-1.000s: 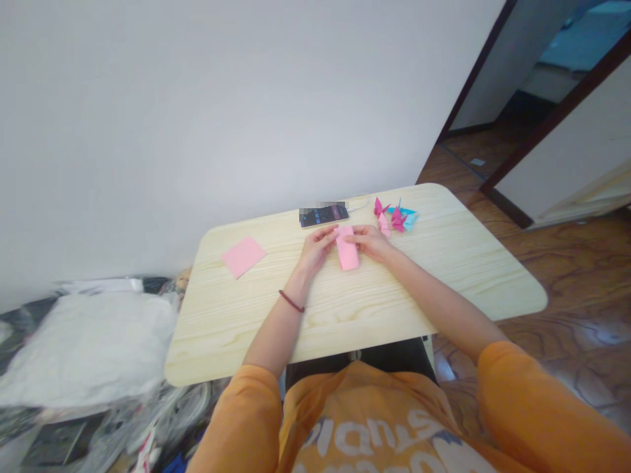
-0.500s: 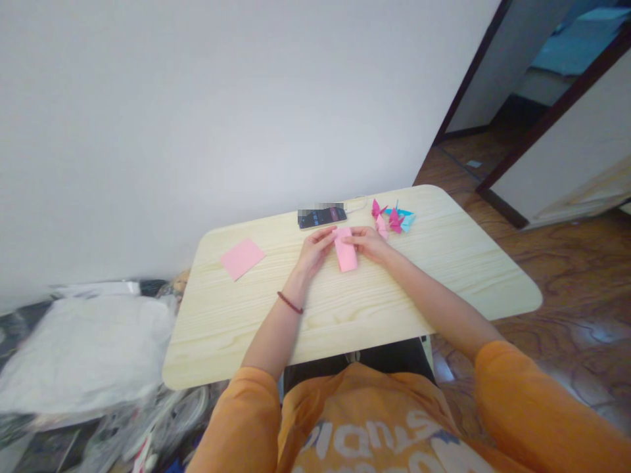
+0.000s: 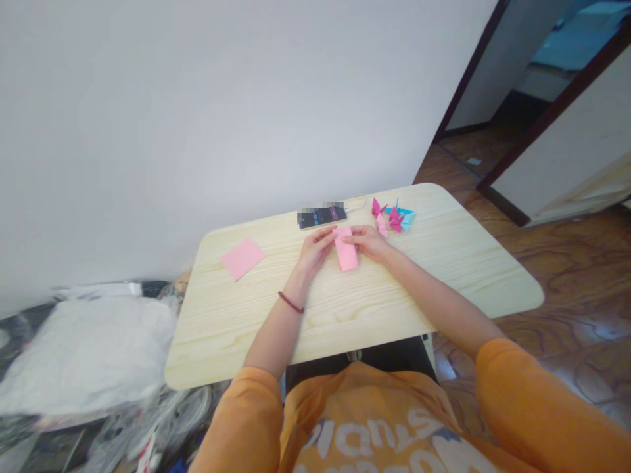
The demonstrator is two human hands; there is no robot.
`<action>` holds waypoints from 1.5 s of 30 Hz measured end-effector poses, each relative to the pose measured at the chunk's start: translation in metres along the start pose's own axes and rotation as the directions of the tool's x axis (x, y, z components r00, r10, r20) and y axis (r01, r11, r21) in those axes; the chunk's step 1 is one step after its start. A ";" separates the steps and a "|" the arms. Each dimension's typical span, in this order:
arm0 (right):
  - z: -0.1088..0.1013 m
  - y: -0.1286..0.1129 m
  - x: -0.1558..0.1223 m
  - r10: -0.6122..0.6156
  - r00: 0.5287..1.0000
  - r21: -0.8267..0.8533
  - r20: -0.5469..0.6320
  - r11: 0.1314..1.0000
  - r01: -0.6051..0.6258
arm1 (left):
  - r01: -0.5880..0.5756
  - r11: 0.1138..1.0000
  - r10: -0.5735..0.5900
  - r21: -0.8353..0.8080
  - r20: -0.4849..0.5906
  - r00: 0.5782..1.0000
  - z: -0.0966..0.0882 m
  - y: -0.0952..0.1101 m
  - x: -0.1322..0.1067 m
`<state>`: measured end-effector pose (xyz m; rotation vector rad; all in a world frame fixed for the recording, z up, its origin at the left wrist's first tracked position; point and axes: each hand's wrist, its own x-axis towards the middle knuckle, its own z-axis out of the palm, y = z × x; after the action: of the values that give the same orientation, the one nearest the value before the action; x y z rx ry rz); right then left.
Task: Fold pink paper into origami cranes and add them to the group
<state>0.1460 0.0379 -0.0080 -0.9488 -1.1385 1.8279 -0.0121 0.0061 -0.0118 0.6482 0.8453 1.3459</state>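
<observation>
Both forearms angle inward, left hand (image 3: 315,253) and right hand (image 3: 369,243) low over the tabletop (image 3: 374,309), fingers (image 3: 328,236) together and pressed on the upper end of a folded pink paper strip (image 3: 346,251) from either side. Strip sits flat toward the far side, long axis pointing away from the person, slightly tilted, just near a phone (image 3: 321,217), origami cranes (image 3: 394,218) to its right, pink paper square (image 3: 243,259) well left.
</observation>
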 end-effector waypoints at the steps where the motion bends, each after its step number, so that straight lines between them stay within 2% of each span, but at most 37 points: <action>1: 0.000 0.000 0.000 -0.002 1.000 0.000 -0.002 1.000 0.002 | -0.003 1.000 0.003 -0.001 0.004 1.000 -0.001 -0.001 0.001; 4: -0.001 0.002 0.001 -0.017 1.000 -0.017 -0.008 1.000 0.017 | -0.029 0.999 0.029 0.031 -0.001 1.000 -0.002 -0.002 0.002; 9: -0.004 0.009 0.006 -0.092 0.993 -0.109 -0.077 0.991 0.083 | -0.172 0.957 0.193 0.235 -0.070 0.979 -0.001 -0.006 -0.001; 12: -0.005 0.012 0.008 -0.100 0.987 -0.123 -0.123 0.989 0.084 | -0.162 0.939 0.198 0.303 -0.093 0.976 0.001 -0.009 -0.004; 15: -0.004 0.011 0.009 -0.101 0.988 -0.138 -0.119 0.987 0.084 | -0.170 0.946 0.215 0.275 -0.142 0.966 0.003 -0.011 -0.004; 19: -0.002 0.007 0.007 -0.056 0.996 -0.201 -0.075 0.979 0.040 | -0.275 0.930 0.328 0.243 -0.216 0.920 0.005 -0.011 -0.001; 23: 0.000 0.003 0.004 0.013 0.999 -0.221 -0.039 0.975 -0.022 | -0.336 0.883 0.425 0.329 -0.255 0.868 0.004 -0.007 0.001; 32: -0.001 0.004 0.005 -0.006 1.000 -0.263 -0.021 0.965 0.001 | -0.288 0.857 0.388 0.427 -0.168 0.906 0.001 0.001 0.001; 45: 0.002 0.000 0.002 -0.023 0.999 -0.321 -0.037 0.947 0.010 | -0.306 0.817 0.419 0.488 -0.139 0.897 -0.002 0.002 0.000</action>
<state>0.1433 0.0391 -0.0081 -1.1496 -1.4433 1.6297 -0.0149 0.0068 -0.0108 1.0728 1.3080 1.6092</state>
